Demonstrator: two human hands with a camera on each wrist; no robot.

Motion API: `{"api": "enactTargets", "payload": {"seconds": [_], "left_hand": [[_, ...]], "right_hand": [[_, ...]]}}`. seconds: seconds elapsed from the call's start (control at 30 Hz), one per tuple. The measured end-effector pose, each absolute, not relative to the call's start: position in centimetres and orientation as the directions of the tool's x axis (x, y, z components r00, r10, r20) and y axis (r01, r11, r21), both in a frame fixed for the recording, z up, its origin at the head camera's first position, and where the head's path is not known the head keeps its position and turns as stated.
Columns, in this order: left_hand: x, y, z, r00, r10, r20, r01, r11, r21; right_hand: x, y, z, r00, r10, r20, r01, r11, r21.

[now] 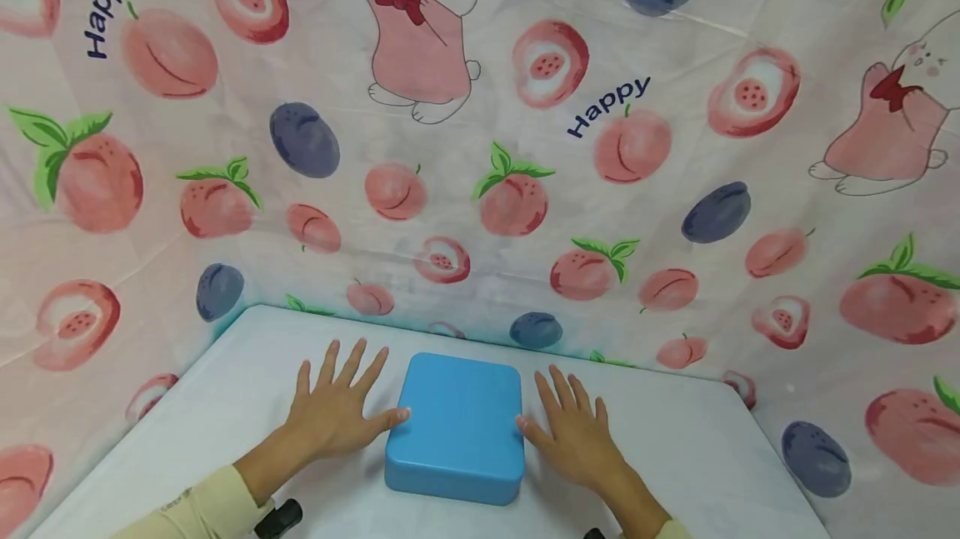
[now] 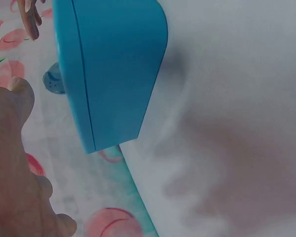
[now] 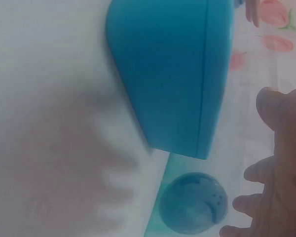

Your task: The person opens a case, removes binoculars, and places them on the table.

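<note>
A blue box [image 1: 456, 422] with rounded corners sits on the white table, its plain top facing up. In the left wrist view a seam near the top of the box [image 2: 116, 74] marks off a lid. My left hand [image 1: 333, 414] is spread flat-fingered at the box's left side, its thumb tip overlapping the edge in the head view. On the other side my right hand [image 1: 573, 435] is spread likewise, thumb tip right at the right edge. Both wrist views show the hands raised above the table, with shadows below. Neither hand grips anything.
The white table [image 1: 697, 456] extends around the box on all sides. Behind it and along both sides hangs a pale cloth [image 1: 480, 281] printed with peaches, blue fruit and rabbits. A black strap piece [image 1: 279, 517] shows at the left wrist, beside a light yellow sleeve [image 1: 206, 510].
</note>
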State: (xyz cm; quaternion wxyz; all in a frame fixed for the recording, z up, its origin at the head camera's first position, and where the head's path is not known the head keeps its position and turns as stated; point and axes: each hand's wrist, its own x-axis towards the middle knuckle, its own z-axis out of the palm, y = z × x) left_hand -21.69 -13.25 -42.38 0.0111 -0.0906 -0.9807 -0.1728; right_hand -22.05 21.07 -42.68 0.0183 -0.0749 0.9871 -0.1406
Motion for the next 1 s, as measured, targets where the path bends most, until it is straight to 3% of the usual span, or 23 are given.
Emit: {"api": "enactTargets", "payload": {"seconds": [0.3, 0.6, 0.8, 1.0], "left_hand": [[-21.3, -13.0, -44.0, -0.983, 0.183, 0.027, 0.18, 0.914, 0.364], [-21.9, -12.8, -43.8, -0.97, 0.231, -0.08, 0.153, 0.827, 0.541], [-22.1, -12.6, -43.4, -0.947, 0.245, -0.206, 0.019, 0.685, 0.728], [-22.6, -12.1, -42.9, -0.923, 0.235, -0.304, -0.142, 0.526, 0.838]], "right_hand": [[-21.4, 20.9, -43.7, -0.988, -0.15, -0.04, -0.13, 0.942, -0.311], [-21.1, 20.4, -44.3, -0.983, -0.173, -0.056, -0.131, 0.887, -0.442], [-21.1, 20.0, -45.0, -0.977, -0.186, -0.101, -0.094, 0.81, -0.579], [-21.1, 19.3, -45.1, -0.979, -0.134, -0.152, 0.013, 0.706, -0.708]]}}
